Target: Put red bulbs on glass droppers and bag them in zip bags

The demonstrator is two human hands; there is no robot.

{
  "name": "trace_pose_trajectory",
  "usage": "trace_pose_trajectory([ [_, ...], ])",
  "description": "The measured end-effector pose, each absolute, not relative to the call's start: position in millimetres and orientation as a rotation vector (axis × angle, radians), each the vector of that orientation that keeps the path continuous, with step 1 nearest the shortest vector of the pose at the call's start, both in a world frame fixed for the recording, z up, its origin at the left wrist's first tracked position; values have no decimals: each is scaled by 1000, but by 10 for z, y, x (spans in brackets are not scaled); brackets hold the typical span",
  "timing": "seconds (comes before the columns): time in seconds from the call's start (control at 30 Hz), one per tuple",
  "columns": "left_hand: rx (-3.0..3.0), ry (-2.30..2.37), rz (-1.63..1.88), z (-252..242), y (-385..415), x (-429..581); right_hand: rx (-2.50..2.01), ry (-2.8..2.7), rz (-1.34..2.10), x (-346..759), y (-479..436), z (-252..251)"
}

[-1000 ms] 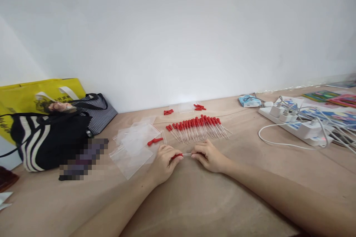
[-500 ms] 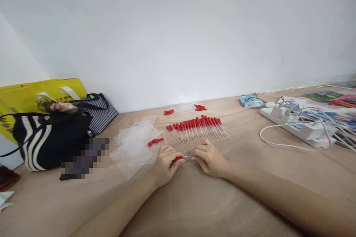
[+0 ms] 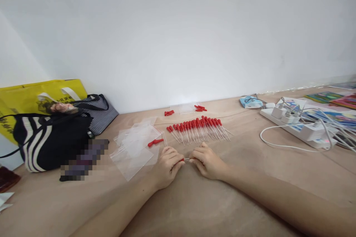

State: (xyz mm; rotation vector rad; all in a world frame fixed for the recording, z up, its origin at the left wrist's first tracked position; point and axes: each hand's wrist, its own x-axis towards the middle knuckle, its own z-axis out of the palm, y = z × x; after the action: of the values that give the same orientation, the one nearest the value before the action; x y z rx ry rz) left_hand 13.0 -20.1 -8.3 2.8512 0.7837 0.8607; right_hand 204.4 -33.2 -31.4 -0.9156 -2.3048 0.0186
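Both my hands rest on the tan table and meet over one small dropper. My left hand pinches its red rubber bulb, of which only a sliver shows. My right hand pinches the clear glass tube. The two hands are nearly touching. Just beyond them lies a row of several finished droppers with red bulbs and clear tubes. One more dropper lies on a stack of clear zip bags to the left. Loose red bulbs and clear tubes sit near the wall.
Striped and yellow bags stand at the left by the wall. A white power strip with plugs and cables lies at the right, with a blue face mask and colourful books behind it.
My hands have drawn closer together, pushing the tube into the red bulb; less of the bulb and tube shows between the fingers than a second ago.
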Motion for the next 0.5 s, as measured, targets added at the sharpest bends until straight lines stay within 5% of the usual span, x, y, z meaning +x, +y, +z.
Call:
trace_pose_trajectory([
  [0.5,2915,1114,864,52,-86,-50,-1079,-2354,62,2055,-369,-115],
])
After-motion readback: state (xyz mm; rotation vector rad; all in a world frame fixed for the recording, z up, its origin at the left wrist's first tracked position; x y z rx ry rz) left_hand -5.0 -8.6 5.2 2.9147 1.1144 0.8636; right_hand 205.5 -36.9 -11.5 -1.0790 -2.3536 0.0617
